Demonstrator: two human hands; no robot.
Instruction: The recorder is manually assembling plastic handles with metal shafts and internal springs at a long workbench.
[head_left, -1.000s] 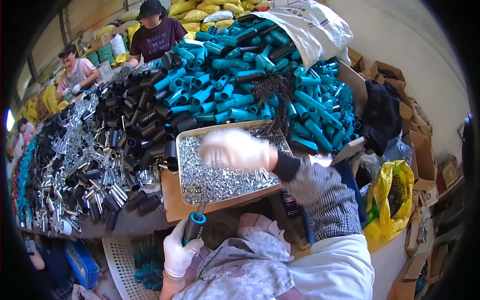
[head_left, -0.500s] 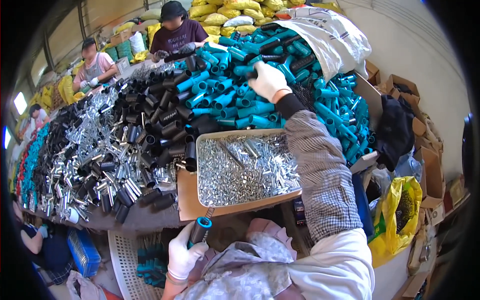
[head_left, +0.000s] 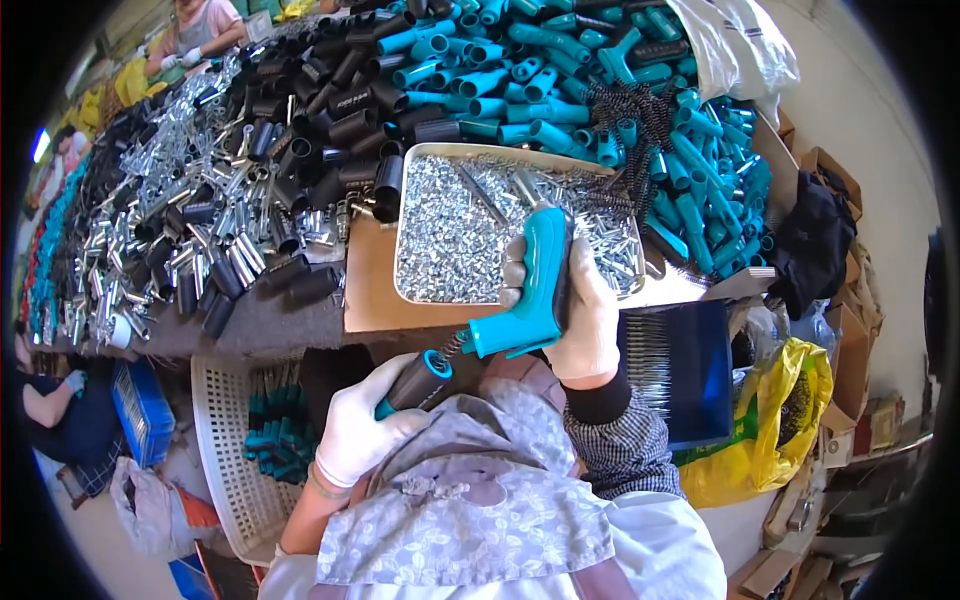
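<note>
Yellow bag [head_left: 775, 420] and brown cartons [head_left: 835, 180] at right.

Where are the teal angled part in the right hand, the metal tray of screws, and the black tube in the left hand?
teal angled part [head_left: 535, 290], head view, its upright body.
metal tray [head_left: 398, 262], head view, left rim.
black tube [head_left: 412, 384], head view, barrel above the glove.

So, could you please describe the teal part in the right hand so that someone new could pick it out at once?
Start at the shallow metal tray of small silvery screws, on the brown board at the table's near edge. Just over its near right corner, the white-gloved right hand grips a teal plastic handle piece. Unlike the loose teal parts heaped beyond the tray, it is bent like a pistol grip and held upright.
</note>
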